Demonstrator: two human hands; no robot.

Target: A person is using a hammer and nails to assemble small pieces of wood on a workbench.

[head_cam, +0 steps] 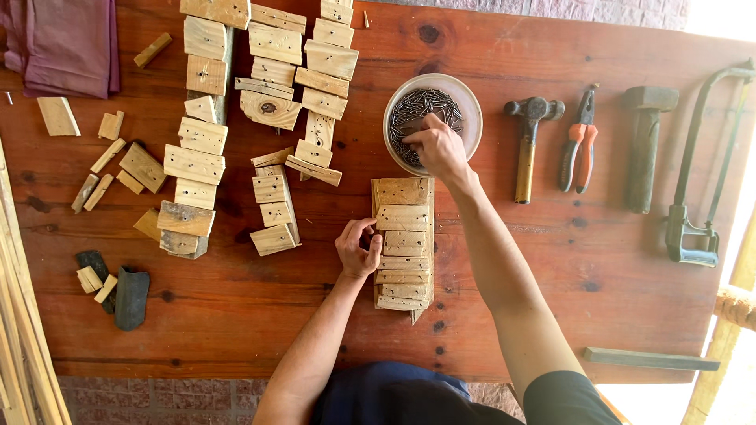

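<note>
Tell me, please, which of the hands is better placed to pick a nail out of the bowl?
The right hand, probably: its fingers already reach into the bowl of nails. The left hand rests against the left edge of the stack of wood pieces, away from the bowl.

cloth (pixel 63 43): cut by top-left edge | right hand (pixel 437 145) fingertips: hidden among nails (pixel 417 110)

A worn reddish-brown wooden table (pixel 236 315) filled the view, marked with dark knots. Brick paving (pixel 157 397) showed below its edge. Bright daylight washed in from the right.
</note>
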